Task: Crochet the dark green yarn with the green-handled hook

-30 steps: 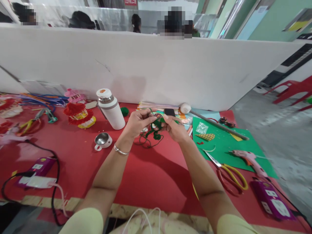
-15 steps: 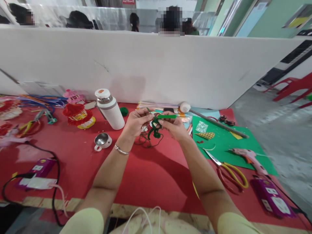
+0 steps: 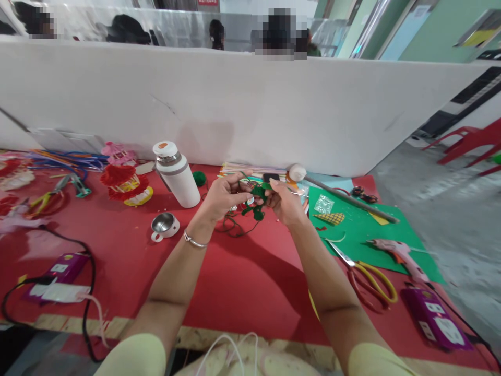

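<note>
Head cam: left hand is half curled with green yarn by its fingers, can't tell if it's really pinching. Right hand has its fingers closed on a green stick. Yarn's bunched up between both hands, over the red table.

1. The table has a red top.
2. A white bottle stands near the back, beside a green yarn ball.
3. A little cup sits in front of the bottle.
4. A big green sheet lies on the right.
5. Thin loops of green yarn lie in the middle.
</note>
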A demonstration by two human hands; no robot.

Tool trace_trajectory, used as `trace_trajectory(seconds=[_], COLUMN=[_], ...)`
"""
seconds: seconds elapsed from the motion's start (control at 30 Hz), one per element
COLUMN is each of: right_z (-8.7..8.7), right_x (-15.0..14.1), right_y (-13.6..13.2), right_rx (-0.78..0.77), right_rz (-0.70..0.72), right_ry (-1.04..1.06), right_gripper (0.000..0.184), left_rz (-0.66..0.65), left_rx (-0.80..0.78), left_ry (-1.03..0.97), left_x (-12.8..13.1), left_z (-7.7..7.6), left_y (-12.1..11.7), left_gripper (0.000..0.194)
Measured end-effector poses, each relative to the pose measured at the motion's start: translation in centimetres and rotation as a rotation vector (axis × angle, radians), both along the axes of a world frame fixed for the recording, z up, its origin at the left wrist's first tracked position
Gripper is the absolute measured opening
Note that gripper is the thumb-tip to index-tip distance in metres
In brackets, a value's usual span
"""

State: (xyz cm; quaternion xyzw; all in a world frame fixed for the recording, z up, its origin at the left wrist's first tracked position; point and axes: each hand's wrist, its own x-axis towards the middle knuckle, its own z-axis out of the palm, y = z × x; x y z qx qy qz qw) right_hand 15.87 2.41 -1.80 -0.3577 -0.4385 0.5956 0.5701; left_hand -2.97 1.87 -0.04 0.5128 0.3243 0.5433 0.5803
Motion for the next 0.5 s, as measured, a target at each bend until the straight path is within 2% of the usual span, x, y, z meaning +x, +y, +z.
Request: trace_trajectory(seconds=[0.27, 0.5], right_z=[0.68, 0.47], right_x=[-0.01, 0.06], right_y=[-0.35, -0.27], right_rx=[-0.044, -0.051], right_rz=[-0.004, 0.02], right_ry=[0.047, 0.078], right_gripper=[0.049, 0.048], left_rz=[-0.161, -0.151], left_rx=[-0.041, -0.054], left_ry=[-0.098, -0.123], left_x=[-1.0, -0.68], left_z=[0.48, 0.56], left_y=[0.03, -0.09], left_gripper=[0.054, 0.05])
